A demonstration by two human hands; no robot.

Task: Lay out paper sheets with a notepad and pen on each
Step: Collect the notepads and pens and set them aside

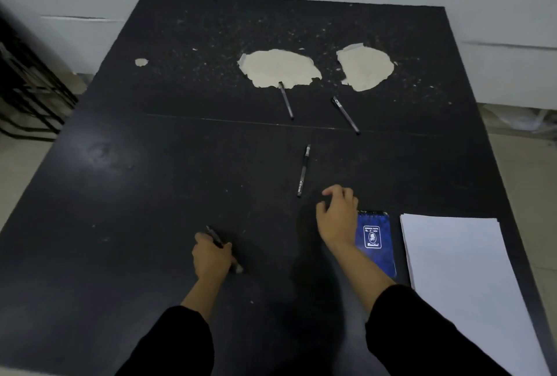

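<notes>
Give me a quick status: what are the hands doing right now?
Left hand grips a pen. Right hand empty, fingers loosely curled, beside the blue notepad. Paper stack not yet spread. Nothing in the way.

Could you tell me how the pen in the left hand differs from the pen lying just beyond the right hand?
The pen in the left hand is gripped by the left hand, its middle hidden by the fingers; the loose pen lies on the black table, untouched and wholly visible. The held pen slants up to the left, while the loose one points almost straight away, stopping short of the right hand. Both are slim and dark.
</notes>
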